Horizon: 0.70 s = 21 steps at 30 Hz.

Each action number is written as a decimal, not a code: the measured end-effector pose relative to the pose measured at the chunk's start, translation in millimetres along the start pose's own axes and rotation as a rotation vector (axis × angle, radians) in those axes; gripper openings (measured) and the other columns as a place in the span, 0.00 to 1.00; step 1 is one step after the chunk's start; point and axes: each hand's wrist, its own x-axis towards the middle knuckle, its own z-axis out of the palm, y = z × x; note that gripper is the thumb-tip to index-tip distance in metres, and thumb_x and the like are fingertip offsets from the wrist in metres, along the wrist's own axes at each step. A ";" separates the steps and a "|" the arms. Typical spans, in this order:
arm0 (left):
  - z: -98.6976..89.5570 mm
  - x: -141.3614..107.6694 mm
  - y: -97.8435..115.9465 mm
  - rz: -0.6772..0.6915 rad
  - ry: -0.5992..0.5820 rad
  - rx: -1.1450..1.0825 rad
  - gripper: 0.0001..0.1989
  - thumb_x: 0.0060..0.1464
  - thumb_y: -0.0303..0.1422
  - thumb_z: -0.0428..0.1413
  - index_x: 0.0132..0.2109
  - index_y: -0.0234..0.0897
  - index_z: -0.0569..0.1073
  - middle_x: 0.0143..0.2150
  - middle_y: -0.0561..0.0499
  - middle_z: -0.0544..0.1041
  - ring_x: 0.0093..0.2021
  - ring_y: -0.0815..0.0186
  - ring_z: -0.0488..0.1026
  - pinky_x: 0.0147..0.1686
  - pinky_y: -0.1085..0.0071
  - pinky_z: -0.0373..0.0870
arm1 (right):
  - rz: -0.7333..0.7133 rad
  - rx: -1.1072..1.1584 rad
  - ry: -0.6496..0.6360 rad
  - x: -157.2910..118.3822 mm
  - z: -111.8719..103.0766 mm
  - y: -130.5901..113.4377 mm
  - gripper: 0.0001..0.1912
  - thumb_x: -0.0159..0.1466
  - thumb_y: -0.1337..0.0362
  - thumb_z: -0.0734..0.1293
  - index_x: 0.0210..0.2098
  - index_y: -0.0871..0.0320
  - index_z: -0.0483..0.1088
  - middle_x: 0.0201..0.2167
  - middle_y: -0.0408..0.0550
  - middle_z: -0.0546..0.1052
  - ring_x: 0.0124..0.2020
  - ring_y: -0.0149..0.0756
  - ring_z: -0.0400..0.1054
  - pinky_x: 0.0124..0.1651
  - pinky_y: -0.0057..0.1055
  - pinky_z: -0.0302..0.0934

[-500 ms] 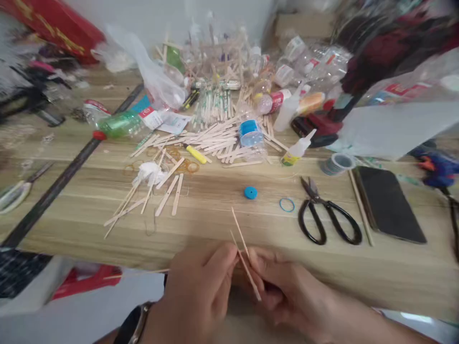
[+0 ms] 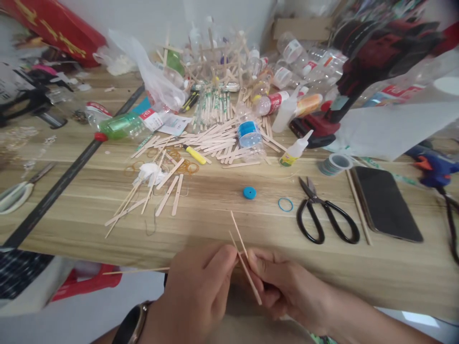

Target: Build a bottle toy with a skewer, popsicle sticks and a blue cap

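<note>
My left hand (image 2: 201, 279), with a watch on its wrist, is closed near the table's front edge. A thin wooden skewer (image 2: 136, 271) juts out leftward from behind it; where it ends inside the fingers is hidden. My right hand (image 2: 287, 282) pinches two craft sticks seen nearly edge-on. One craft stick (image 2: 250, 279) slants down toward me between the hands; the other craft stick (image 2: 237, 229) points up and away above the right thumb. Both hands' fingertips meet around the sticks. Beyond them lie a blue plastic disc (image 2: 249, 192) and a blue rubber band (image 2: 286, 204).
Black-handled scissors (image 2: 311, 200), a phone (image 2: 387, 203) and a tape roll (image 2: 336, 164) lie to the right. Farther back are a glue bottle (image 2: 297, 149), a cordless drill (image 2: 319, 125), a pile of craft sticks (image 2: 211, 141) and plastic bottles. Loose sticks (image 2: 167, 196) lie left.
The view has sharpened and shifted slightly, so items on the right sit a little farther left. Both hands keep nearly the same hold on the sticks.
</note>
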 end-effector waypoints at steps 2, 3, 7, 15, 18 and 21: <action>-1.8 1.2 0.7 -0.042 -0.052 -0.073 0.12 0.62 0.24 0.45 0.34 0.37 0.70 0.24 0.55 0.74 0.22 0.69 0.71 0.22 0.75 0.61 | 0.019 -0.039 -0.025 0.5 -0.8 -0.4 0.28 0.57 0.42 0.70 0.21 0.58 0.58 0.15 0.32 0.55 0.14 0.20 0.41 0.15 0.21 0.31; -2.0 1.8 1.0 -0.053 -0.061 -0.087 0.12 0.63 0.25 0.45 0.34 0.37 0.70 0.24 0.55 0.74 0.23 0.70 0.71 0.23 0.76 0.62 | 0.028 -0.050 -0.028 0.6 -1.1 -0.7 0.27 0.57 0.42 0.70 0.21 0.58 0.59 0.14 0.32 0.55 0.14 0.20 0.41 0.15 0.21 0.31; 3.1 2.3 0.2 0.010 0.034 0.058 0.12 0.61 0.23 0.44 0.33 0.37 0.69 0.23 0.53 0.74 0.22 0.67 0.71 0.22 0.74 0.62 | 0.023 0.026 0.016 0.6 -0.4 0.1 0.27 0.57 0.42 0.69 0.22 0.56 0.58 0.14 0.31 0.53 0.15 0.21 0.39 0.15 0.21 0.31; 6.7 0.2 -0.5 0.029 0.046 0.056 0.12 0.60 0.22 0.44 0.33 0.38 0.68 0.23 0.54 0.74 0.22 0.67 0.71 0.22 0.73 0.63 | -0.008 0.015 -0.052 1.0 -2.9 2.0 0.26 0.59 0.43 0.68 0.23 0.57 0.58 0.14 0.32 0.54 0.14 0.21 0.40 0.15 0.21 0.32; 7.2 -0.3 -0.3 0.102 0.101 0.141 0.12 0.60 0.21 0.43 0.34 0.38 0.68 0.23 0.53 0.74 0.21 0.66 0.71 0.21 0.72 0.63 | 0.039 0.061 -0.079 -0.7 -0.8 0.8 0.25 0.60 0.43 0.67 0.23 0.56 0.58 0.14 0.31 0.52 0.13 0.21 0.38 0.14 0.21 0.32; 7.0 -0.1 -0.2 0.100 0.091 0.126 0.11 0.60 0.22 0.44 0.35 0.37 0.69 0.22 0.54 0.73 0.20 0.66 0.70 0.20 0.72 0.61 | 0.008 0.015 -0.001 -0.3 2.7 1.1 0.27 0.58 0.42 0.69 0.22 0.57 0.58 0.14 0.31 0.54 0.14 0.20 0.38 0.15 0.21 0.31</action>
